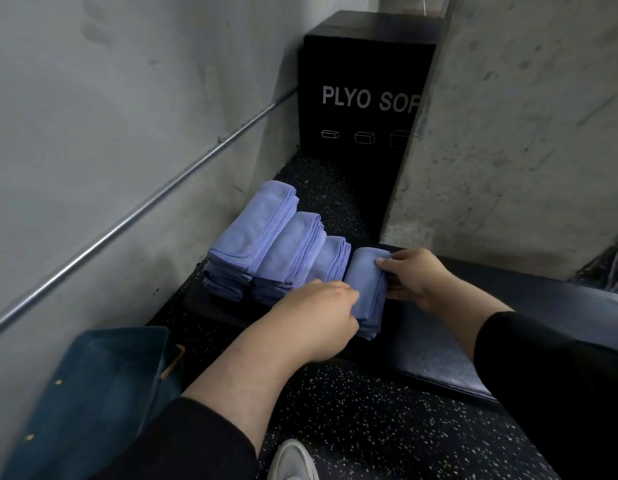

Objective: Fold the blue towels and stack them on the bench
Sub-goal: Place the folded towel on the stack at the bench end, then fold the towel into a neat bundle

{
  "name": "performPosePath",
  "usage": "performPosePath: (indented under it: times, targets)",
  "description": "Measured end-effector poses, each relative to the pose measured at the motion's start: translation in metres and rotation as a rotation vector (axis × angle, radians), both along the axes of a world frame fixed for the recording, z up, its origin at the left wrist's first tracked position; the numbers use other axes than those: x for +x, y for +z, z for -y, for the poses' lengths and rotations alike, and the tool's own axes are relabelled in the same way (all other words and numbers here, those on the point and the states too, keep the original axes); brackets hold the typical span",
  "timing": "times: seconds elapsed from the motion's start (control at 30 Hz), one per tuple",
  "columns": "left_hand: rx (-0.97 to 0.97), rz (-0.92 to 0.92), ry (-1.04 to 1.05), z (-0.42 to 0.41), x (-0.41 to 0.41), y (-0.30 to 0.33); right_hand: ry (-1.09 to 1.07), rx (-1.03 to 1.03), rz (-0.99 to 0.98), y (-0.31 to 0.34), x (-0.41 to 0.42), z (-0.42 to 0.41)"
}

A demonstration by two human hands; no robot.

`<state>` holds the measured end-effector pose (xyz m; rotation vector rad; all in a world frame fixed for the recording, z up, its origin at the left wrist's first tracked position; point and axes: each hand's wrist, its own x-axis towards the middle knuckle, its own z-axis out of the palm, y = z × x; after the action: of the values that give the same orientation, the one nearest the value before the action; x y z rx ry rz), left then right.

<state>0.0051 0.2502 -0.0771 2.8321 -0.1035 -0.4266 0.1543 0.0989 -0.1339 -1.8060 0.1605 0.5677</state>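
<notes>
Three stacks of folded blue towels (262, 237) stand side by side on the left end of the dark padded bench (439, 355). Just right of them lies a fourth folded blue towel (366, 282) on the bench. My left hand (321, 317) grips its near left edge, fingers curled around the cloth. My right hand (414, 275) pinches its far right edge between thumb and fingers. Both forearms reach in from the bottom, in black sleeves.
A dark blue bin (103, 393) stands on the speckled floor at the lower left. A black foam plyo box (363, 84) sits in the far corner. Concrete walls close in left and right, with a metal pipe (127, 216) along the left wall. A white shoe (293, 462) shows below.
</notes>
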Motion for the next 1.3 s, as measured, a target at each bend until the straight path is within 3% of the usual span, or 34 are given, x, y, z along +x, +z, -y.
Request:
performPosePath:
  times: [0.13,0.23,0.33,0.53,0.73,0.93,1.3]
  targets:
    - [0.085,-0.131,-0.041,0.008,0.001,-0.002,0.026,-0.065,0.066,-0.004,0.001,-0.007]
    - [0.087,-0.134,-0.025,0.012,0.002,-0.001,0.094,-0.324,0.204,-0.01,0.006,-0.006]
    - [0.049,-0.061,0.029,0.015,0.007,0.003,0.077,-0.49,0.377,-0.009,0.009,0.0]
    - [-0.065,0.119,0.159,0.044,0.021,0.018,-0.066,-0.353,0.536,0.016,-0.011,0.039]
    - [-0.314,0.323,0.211,0.125,0.05,0.027,-0.003,-0.516,0.714,0.033,-0.04,0.136]
    - [-0.512,0.301,0.139,0.227,0.067,0.029,-0.076,-0.779,0.707,0.036,-0.068,0.284]
    - [-0.506,0.23,-0.011,0.319,0.073,-0.006,-0.458,-1.095,0.592,0.021,-0.075,0.446]
